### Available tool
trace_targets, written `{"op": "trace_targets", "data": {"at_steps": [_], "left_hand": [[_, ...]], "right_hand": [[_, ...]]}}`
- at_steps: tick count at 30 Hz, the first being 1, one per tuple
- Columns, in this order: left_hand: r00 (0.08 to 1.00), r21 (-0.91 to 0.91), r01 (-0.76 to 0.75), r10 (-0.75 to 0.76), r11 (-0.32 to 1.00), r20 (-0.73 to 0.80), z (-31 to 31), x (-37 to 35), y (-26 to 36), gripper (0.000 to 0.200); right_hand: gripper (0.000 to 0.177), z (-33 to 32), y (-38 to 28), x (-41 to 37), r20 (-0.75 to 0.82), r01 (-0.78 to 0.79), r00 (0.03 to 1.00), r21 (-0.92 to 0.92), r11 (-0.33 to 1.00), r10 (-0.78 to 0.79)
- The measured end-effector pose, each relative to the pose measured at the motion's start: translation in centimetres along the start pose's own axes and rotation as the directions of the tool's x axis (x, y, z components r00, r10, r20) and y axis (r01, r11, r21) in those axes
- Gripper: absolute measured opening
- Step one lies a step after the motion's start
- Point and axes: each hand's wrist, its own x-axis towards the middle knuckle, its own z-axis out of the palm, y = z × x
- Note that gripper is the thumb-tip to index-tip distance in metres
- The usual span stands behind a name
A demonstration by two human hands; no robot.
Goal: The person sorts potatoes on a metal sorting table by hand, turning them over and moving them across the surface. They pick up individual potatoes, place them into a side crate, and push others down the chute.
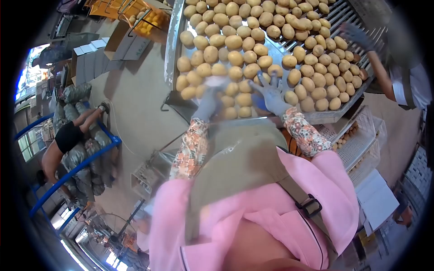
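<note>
Many yellow-brown potatoes lie loose on a metal sorting table in front of me. My left hand, in a grey glove, is smeared by motion at the near left part of the potatoes. A pale blurred patch shows at its fingertips; I cannot tell what it is. My right hand, gloved in grey as well, spreads its fingers over the near middle of the table, close to several potatoes. Flowered sleeve covers go up both forearms, and an olive apron covers my front.
At the right, another person's gloved hand reaches over the table's rollers. White crates stand below the right edge. Cardboard boxes and orange crates are at upper left. A person bends by stacked sacks behind a blue rail.
</note>
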Motion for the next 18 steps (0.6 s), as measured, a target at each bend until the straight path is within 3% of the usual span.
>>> {"op": "trace_targets", "data": {"at_steps": [1, 2, 3, 5, 7, 8, 9, 10, 11, 13, 16, 18], "left_hand": [[0.994, -0.144, 0.103, -0.099, 0.984, 0.037, -0.2, 0.0, 0.2, 0.043], [0.999, -0.151, 0.041, -0.042, 0.988, -0.005, -0.2, -0.5, 0.3, 0.039], [0.998, 0.111, -0.061, 0.063, 0.992, -0.014, 0.3, 0.2, -0.3, 0.04], [0.996, 0.186, -0.078, 0.085, 0.979, -0.026, 0.3, 0.4, -0.1, 0.042], [0.994, 0.219, -0.07, 0.086, 0.973, -0.061, 1.1, 0.4, -0.4, 0.043], [0.992, 0.25, -0.053, 0.079, 0.967, -0.096, 1.5, 0.3, -0.7, 0.044], [0.992, 0.252, -0.061, 0.086, 0.966, -0.091, 2.0, 0.1, -1.0, 0.044], [0.989, 0.255, -0.06, 0.092, 0.965, -0.117, 2.3, 0.1, -1.2, 0.045], [0.985, 0.259, -0.057, 0.096, 0.964, -0.141, 2.5, 0.0, -1.2, 0.047], [0.994, 0.252, -0.016, 0.043, 0.968, -0.102, 2.2, -0.2, -1.1, 0.049], [0.991, 0.36, -0.058, 0.096, 0.931, -0.09, 2.7, 0.1, -2.4, 0.05], [0.988, 0.359, -0.061, 0.107, 0.931, -0.108, 3.0, 0.0, -2.8, 0.047]], "right_hand": [[0.034, -0.6, -0.5, 0.4, 0.073, 0.136, 0.987, 0.063, 0.989, -0.14], [0.032, -0.1, 1.2, 2.1, 0.112, 0.209, 0.969, 0.113, 0.971, -0.221], [0.032, 0.2, 2.2, 4.7, 0.109, 0.215, 0.968, 0.116, 0.97, -0.227], [0.036, -0.1, 4.9, 10.7, -0.147, 0.062, 0.989, 0.299, 0.952, -0.019], [0.04, -0.9, 7.0, 14.1, -0.351, -0.04, 0.905, 0.49, 0.871, 0.239], [0.04, -0.6, 6.9, 14.5, -0.353, -0.046, 0.903, 0.487, 0.872, 0.245], [0.044, 0.3, 6.2, 15.0, -0.336, -0.273, 0.888, 0.165, 0.948, 0.315], [0.048, 1.4, 6.0, 15.4, -0.344, -0.459, 0.858, -0.182, 0.869, 0.381], [0.053, 6.5, 7.6, 15.5, -0.233, -0.391, 0.892, 0.029, 0.92, 0.386], [0.055, 4.9, 3.7, 13.4, -0.052, -0.313, 0.943, 0.198, 0.929, 0.329], [0.053, 0.0, -0.8, 7.4, -0.058, -0.134, 0.988, 0.128, 0.983, 0.142], [0.048, 0.2, -1.7, 4.3, -0.027, 0.125, 0.991, -0.11, 0.986, -0.129]]}}
